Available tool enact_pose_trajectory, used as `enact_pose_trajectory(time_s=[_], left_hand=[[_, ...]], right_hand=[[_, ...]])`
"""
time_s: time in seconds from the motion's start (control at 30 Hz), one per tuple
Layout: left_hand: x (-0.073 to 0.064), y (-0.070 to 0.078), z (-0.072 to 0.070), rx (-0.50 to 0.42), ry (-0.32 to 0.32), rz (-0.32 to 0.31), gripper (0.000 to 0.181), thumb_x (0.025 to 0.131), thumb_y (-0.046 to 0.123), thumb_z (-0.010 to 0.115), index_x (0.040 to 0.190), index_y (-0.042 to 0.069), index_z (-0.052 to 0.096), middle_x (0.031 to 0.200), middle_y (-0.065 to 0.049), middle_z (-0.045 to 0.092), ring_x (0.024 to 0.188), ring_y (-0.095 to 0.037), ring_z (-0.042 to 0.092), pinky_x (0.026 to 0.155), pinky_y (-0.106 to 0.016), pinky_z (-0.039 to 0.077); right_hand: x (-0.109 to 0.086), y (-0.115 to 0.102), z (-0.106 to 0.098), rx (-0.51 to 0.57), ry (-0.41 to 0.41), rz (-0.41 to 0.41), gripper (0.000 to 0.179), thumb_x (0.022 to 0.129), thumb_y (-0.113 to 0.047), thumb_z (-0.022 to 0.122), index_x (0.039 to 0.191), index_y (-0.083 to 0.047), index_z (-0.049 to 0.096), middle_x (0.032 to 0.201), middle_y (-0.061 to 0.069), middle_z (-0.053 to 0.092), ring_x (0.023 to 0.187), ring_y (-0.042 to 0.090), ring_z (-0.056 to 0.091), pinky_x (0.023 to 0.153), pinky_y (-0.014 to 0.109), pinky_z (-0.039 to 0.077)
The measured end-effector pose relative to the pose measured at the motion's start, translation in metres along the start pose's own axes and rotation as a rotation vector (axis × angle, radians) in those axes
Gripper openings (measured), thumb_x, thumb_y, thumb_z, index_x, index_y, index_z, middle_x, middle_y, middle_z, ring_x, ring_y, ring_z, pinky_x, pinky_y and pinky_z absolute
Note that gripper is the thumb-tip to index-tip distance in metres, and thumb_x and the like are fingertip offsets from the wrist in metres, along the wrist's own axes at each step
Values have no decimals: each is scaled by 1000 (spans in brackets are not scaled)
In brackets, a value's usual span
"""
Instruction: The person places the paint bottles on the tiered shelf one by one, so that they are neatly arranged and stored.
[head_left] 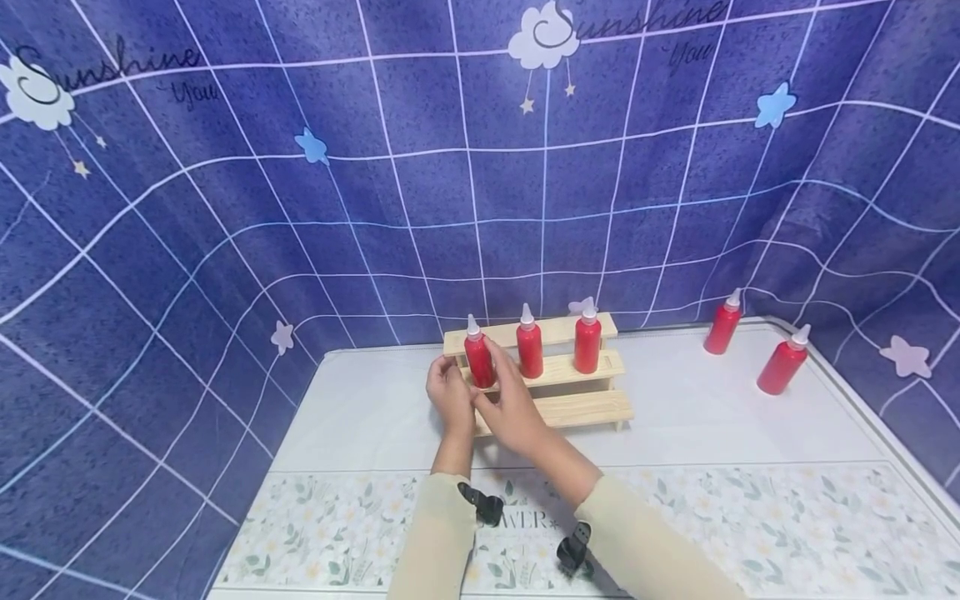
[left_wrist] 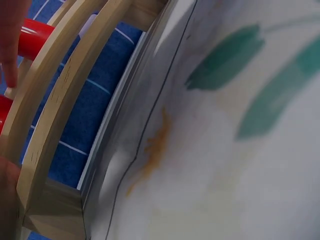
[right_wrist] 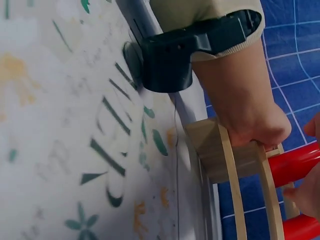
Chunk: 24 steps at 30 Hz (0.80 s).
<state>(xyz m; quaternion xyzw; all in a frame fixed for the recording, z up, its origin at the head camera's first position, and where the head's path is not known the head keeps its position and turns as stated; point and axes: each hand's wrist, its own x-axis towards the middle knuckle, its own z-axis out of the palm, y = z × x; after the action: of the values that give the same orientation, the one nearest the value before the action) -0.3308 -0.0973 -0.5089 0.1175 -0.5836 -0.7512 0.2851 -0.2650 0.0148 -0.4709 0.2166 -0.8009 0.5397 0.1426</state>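
A light wooden three-step rack (head_left: 592, 407) stands on the table, with three red squeeze bottles with clear pointed caps upright on its middle step. My right hand (head_left: 516, 414) holds the leftmost bottle (head_left: 478, 360), fingers on its right side and thumb low at its front. At the rack's left end, my left hand (head_left: 452, 394) grips the wood with curled fingers; it also appears in the right wrist view (right_wrist: 260, 127). Some of its fingertips are hidden. The middle bottle (head_left: 529, 350) and the right bottle (head_left: 587, 343) stand apart from both hands.
Two more red bottles stand on the table's right side, one farther back (head_left: 723, 327) and one nearer (head_left: 782, 364). A floral mat strip (head_left: 720, 517) runs along the front of the white table (head_left: 360, 417). Behind hangs a blue gridded curtain (head_left: 375, 208).
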Motion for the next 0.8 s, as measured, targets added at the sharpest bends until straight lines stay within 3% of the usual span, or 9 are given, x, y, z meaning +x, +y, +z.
enact_pose_trajectory(time_s=[0.13, 0.2, 0.3, 0.57, 0.8], left_hand=[[0, 1, -1, 52, 13, 12, 24, 95, -2, 49, 109, -1, 69, 110, -13, 70, 81, -8, 61, 62, -15, 48], [0, 1, -1, 78, 16, 19, 23, 96, -1, 50, 109, -1, 70, 113, -15, 71, 97, -13, 63, 76, -18, 50], [0, 1, -1, 91, 16, 32, 23, 97, -1, 51, 109, -2, 70, 115, -19, 72, 106, -22, 64, 90, -24, 51], [-1, 2, 2, 85, 22, 40, 25, 95, -4, 49, 109, -3, 70, 113, -20, 72, 107, -22, 64, 97, -29, 51], [-1, 1, 1, 84, 15, 27, 23, 97, -3, 50, 110, -2, 69, 114, -18, 70, 107, -22, 64, 99, -32, 52]], right_hand=[[-7, -5, -2, -41, 26, -27, 83, 98, -10, 69, 169, -21, 25, 175, 12, 26, 164, 31, 26, 130, 55, 32], [-9, -9, -4, -46, 45, -44, 81, 98, -8, 68, 168, -18, 28, 175, 10, 27, 163, 31, 28, 130, 54, 32], [-10, -15, -9, -43, 77, -91, 76, 95, -5, 68, 164, -13, 36, 172, 9, 35, 161, 30, 33, 130, 53, 34], [-12, -28, -34, -23, 217, -209, 45, 93, -1, 66, 137, -5, 61, 149, 13, 61, 151, 35, 48, 124, 54, 43], [-12, -27, -54, -1, 292, -250, 32, 90, 6, 65, 120, -4, 69, 134, 14, 70, 144, 34, 56, 127, 33, 40]])
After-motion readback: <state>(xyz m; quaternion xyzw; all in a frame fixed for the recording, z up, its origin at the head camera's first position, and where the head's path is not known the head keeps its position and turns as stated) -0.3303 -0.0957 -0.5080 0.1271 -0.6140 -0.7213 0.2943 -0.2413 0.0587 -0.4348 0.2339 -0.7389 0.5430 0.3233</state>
